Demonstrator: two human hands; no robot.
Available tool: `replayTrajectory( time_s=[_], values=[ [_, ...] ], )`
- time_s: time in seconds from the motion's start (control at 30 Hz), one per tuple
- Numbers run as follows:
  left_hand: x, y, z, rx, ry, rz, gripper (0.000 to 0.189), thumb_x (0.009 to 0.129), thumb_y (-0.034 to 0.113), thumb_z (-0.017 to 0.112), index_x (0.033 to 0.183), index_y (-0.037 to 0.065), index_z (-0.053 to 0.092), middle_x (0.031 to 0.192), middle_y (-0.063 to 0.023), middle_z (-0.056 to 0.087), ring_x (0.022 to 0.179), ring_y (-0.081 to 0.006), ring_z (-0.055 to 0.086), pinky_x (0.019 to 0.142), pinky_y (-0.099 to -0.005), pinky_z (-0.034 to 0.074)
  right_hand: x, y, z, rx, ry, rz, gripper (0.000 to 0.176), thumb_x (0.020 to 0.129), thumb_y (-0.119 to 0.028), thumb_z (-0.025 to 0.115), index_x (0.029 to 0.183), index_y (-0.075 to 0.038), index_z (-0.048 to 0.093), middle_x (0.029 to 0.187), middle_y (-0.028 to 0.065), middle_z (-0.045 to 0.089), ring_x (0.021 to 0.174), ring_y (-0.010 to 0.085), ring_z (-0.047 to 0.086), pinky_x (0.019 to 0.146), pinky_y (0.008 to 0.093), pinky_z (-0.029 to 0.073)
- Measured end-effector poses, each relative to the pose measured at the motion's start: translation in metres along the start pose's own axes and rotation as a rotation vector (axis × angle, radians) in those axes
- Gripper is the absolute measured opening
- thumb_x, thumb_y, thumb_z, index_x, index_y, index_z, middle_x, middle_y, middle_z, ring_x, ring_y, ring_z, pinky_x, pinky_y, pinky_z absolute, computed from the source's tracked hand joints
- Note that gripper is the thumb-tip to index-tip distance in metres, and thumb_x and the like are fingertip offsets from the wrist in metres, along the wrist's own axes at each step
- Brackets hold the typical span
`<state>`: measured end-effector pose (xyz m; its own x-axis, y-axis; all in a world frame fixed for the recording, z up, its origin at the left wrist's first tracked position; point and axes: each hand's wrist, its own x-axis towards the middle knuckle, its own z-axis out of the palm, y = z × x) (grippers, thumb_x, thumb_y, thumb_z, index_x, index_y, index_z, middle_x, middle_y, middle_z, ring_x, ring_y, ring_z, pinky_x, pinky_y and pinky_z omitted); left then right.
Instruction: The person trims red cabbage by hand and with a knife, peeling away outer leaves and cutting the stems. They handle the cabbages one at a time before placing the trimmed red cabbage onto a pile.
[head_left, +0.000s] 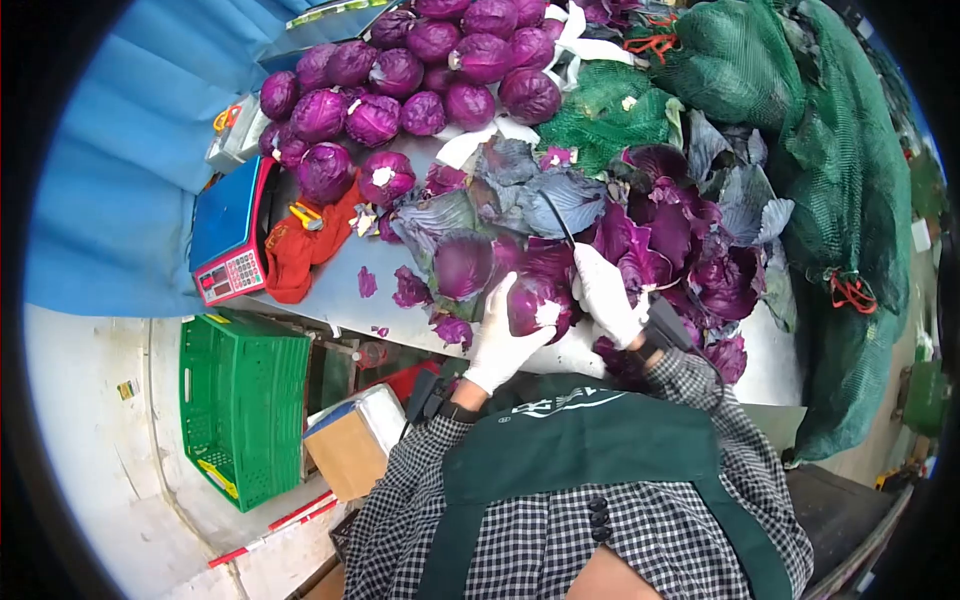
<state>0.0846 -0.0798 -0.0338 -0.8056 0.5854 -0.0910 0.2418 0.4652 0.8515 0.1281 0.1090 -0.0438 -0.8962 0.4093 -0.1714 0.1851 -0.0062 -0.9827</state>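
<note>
My left hand [503, 340], in a white glove, is wrapped around the left side of a purple cabbage [522, 305] whose pale cut stem faces me. My right hand [606, 292], also gloved in white, is closed at the cabbage's right side. From its top sticks out a thin dark blade [557, 217], seen nearly edge-on, which looks like a knife; its handle is hidden in the fist. Loose purple leaves [668, 225] pile up to the right, and grey-green outer leaves [565, 198] lie just beyond the hands.
Whole purple cabbages [372, 120] are heaped at the back left. A digital scale [228, 240] stands at the table's left edge beside a red cloth [300, 255] and a yellow cutter [306, 215]. Green mesh sacks [735, 60] line the right. Green crates [250, 410] are stacked below left.
</note>
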Motion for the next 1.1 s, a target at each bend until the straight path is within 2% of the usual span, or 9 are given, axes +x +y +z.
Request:
replayTrajectory(
  time_s=[0.27, 0.3, 0.4, 0.6, 0.67, 0.83, 0.93, 1.03, 1.1],
  values=[
    [-0.006, -0.024, -0.003, -0.42, -0.021, -0.217, 0.099, 0.071, 0.034, 0.082, 0.144, 0.0, 0.025, 0.142, -0.0231, 0.037, 0.132, -0.029, 0.037, 0.109, -0.038, 0.031, -0.039, -0.04, 0.0, -0.303, -0.124, -0.183, 0.032, 0.098, -0.025, 0.048, 0.119, -0.003, 0.058, 0.065, 0.0096, 0.061, 0.051, 0.0197, 0.059, 0.053, 0.0298, 0.046],
    [-0.006, -0.023, -0.004, -0.419, -0.027, -0.211, 0.098, 0.07, 0.033, 0.082, 0.143, 0.0, 0.026, 0.142, -0.0222, 0.038, 0.132, -0.0285, 0.038, 0.109, -0.0376, 0.031, -0.024, -0.012, 0.001, -0.454, 0.044, -0.777, 0.031, 0.098, -0.023, 0.048, 0.119, -0.003, 0.058, 0.064, 0.0096, 0.062, 0.052, 0.0185, 0.06, 0.055, 0.0286, 0.047],
    [-0.012, -0.006, -0.01, -0.418, -0.017, -0.167, 0.096, 0.068, 0.03, 0.084, 0.141, 0.0, 0.031, 0.141, -0.0192, 0.041, 0.131, -0.027, 0.04, 0.108, -0.0368, 0.034, -0.021, -0.056, -0.032, -0.09, 0.151, 0.022, 0.034, 0.098, -0.036, 0.048, 0.109, -0.007, 0.063, 0.053, -0.0004, 0.051, 0.043, 0.0062, 0.044, 0.04, 0.0241, 0.035],
    [-0.008, 0.02, -0.023, -0.037, 0.243, 0.241, 0.098, 0.061, 0.02, 0.087, 0.141, 0.007, 0.033, 0.136, -0.0174, 0.047, 0.123, -0.0281, 0.049, 0.104, -0.0386, 0.04, -0.018, -0.068, -0.05, -0.202, 0.35, -0.284, 0.063, 0.094, -0.02, 0.058, 0.147, -0.008, 0.027, 0.089, 0.0045, 0.063, 0.065, 0.0058, 0.052, 0.055, 0.0217, 0.043],
    [-0.004, 0.028, -0.026, -0.048, 0.243, 0.292, 0.098, 0.06, 0.02, 0.087, 0.14, 0.006, 0.034, 0.136, -0.0176, 0.046, 0.124, -0.0286, 0.049, 0.104, -0.0387, 0.04, -0.032, -0.066, -0.037, -0.082, 0.088, -0.229, 0.063, 0.089, -0.015, 0.063, 0.144, -0.004, 0.033, 0.094, 0.0044, 0.062, 0.077, 0.0079, 0.055, 0.072, 0.0228, 0.047],
    [0.002, 0.048, -0.031, -0.038, 0.255, 0.614, 0.103, 0.055, 0.019, 0.089, 0.139, 0.003, 0.032, 0.139, -0.0202, 0.042, 0.127, -0.034, 0.044, 0.107, -0.0424, 0.036, -0.041, -0.053, -0.02, 0.514, -0.321, 0.29, 0.052, 0.092, -0.027, 0.061, 0.135, -0.002, 0.042, 0.066, -0.0038, 0.048, 0.044, 0.0054, 0.041, 0.041, 0.0209, 0.033],
    [0.008, 0.051, -0.036, 0.117, 0.248, 0.713, 0.114, 0.057, 0.025, 0.089, 0.146, 0.008, 0.02, 0.148, -0.0206, 0.027, 0.135, -0.0338, 0.034, 0.11, -0.0444, 0.031, -0.043, -0.069, -0.022, 0.552, -0.382, 0.137, 0.058, 0.089, -0.023, 0.065, 0.137, -0.003, 0.041, 0.068, -0.0042, 0.049, 0.046, 0.0031, 0.04, 0.042, 0.0196, 0.032],
    [0.007, 0.059, -0.034, -0.63, -0.027, 0.33, 0.113, 0.061, 0.028, 0.088, 0.147, 0.007, 0.019, 0.147, -0.0176, 0.028, 0.136, -0.0315, 0.032, 0.111, -0.0453, 0.029, -0.043, -0.091, -0.024, 0.124, -0.221, -0.125, 0.079, 0.075, -0.015, 0.078, 0.141, -0.002, 0.036, 0.121, 0.0105, 0.057, 0.106, 0.0165, 0.057, 0.088, 0.0305, 0.049],
    [0.009, 0.059, -0.031, -0.786, -0.069, 0.227, 0.116, 0.061, 0.028, 0.088, 0.148, 0.007, 0.015, 0.147, -0.0155, 0.029, 0.136, -0.0292, 0.032, 0.111, -0.0438, 0.029, -0.044, -0.091, -0.02, 0.093, -0.228, -0.214, 0.082, 0.074, -0.016, 0.08, 0.141, -0.002, 0.036, 0.132, 0.0119, 0.049, 0.118, 0.0189, 0.049, 0.098, 0.0335, 0.042]
  ],
)
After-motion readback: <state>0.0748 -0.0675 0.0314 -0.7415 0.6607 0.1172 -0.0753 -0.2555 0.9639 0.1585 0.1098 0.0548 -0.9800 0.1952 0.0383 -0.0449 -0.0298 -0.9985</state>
